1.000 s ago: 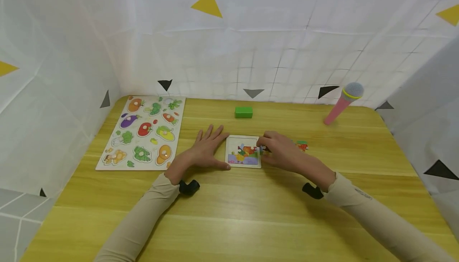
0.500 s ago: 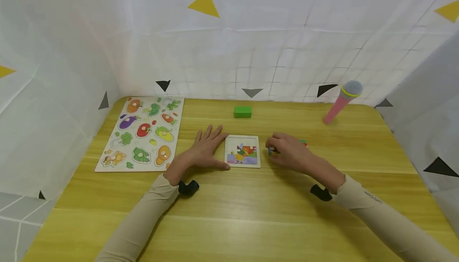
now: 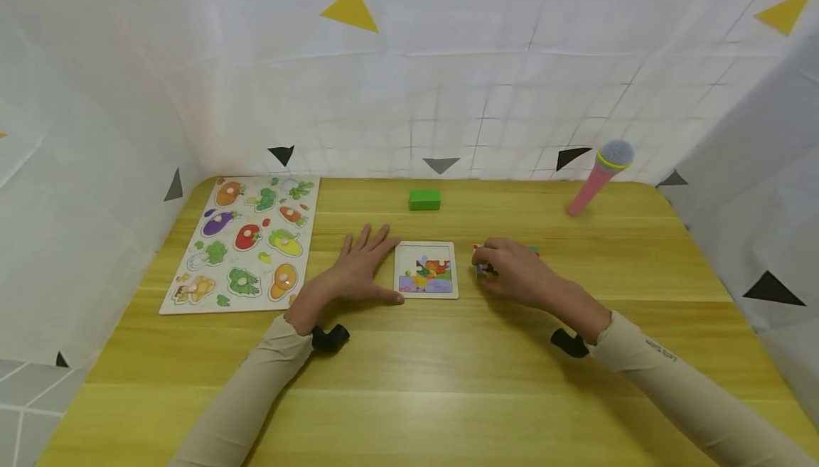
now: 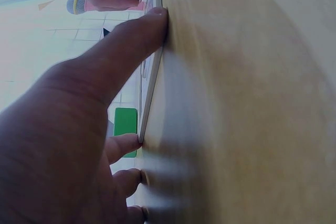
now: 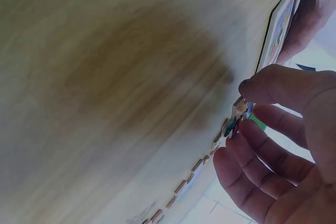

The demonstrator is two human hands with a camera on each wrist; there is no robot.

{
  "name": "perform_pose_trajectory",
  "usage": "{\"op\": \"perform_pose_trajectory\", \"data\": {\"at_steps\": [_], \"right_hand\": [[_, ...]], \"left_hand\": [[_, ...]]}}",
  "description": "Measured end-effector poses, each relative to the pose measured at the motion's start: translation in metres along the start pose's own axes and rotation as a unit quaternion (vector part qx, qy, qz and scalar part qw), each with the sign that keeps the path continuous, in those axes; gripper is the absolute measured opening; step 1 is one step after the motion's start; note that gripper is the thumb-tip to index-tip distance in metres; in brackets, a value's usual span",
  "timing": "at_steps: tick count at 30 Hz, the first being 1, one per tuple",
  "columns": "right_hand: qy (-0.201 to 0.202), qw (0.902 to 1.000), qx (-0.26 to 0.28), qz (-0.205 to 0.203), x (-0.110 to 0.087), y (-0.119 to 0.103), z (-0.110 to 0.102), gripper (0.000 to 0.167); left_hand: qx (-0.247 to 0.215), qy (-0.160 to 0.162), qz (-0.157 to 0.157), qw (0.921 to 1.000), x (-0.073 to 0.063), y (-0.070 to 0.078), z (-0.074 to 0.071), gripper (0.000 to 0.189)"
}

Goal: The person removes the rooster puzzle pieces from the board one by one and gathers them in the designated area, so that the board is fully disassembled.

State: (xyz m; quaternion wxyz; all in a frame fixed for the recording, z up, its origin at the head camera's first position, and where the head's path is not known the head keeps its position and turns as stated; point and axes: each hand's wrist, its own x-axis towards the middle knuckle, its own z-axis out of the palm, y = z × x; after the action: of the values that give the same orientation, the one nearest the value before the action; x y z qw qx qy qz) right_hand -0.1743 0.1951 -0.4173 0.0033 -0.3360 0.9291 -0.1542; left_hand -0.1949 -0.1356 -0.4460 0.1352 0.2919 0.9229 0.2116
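A small square puzzle tray (image 3: 407, 254) lies mid-table, with joined picture pieces (image 3: 435, 281) in its lower and right part. My left hand (image 3: 360, 271) is spread flat at its left side, thumb and index fingertip touching the edge. Just right of the tray, my right hand (image 3: 521, 271) pinches a colourful jigsaw piece (image 5: 241, 107) between thumb and fingers, low over the table. More loose jigsaw pieces (image 5: 181, 187) lie in a row past it in the right wrist view; in the head view the right hand hides most of them.
A vegetable peg puzzle board (image 3: 233, 243) lies at the table's left. Behind the tray sits a green block (image 3: 425, 200). A pink toy microphone (image 3: 598, 179) stands at the back right. White sheeting (image 3: 384, 97) closes off the back and sides.
My right hand has moved right, away from the tray's right edge, to the loose pieces, and then stayed there. The left hand keeps its place at the tray. The head view has shifted slightly.
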Motion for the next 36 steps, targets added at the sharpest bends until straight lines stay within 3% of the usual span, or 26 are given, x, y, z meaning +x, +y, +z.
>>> {"op": "perform_pose_trajectory", "data": {"at_steps": [36], "right_hand": [[-0.002, 0.9999, 0.015, 0.0, 0.009, -0.01, -0.001, 0.024]], "left_hand": [[-0.003, 0.0, 0.002, 1.0, 0.0, 0.001, -0.001, 0.111]]}}
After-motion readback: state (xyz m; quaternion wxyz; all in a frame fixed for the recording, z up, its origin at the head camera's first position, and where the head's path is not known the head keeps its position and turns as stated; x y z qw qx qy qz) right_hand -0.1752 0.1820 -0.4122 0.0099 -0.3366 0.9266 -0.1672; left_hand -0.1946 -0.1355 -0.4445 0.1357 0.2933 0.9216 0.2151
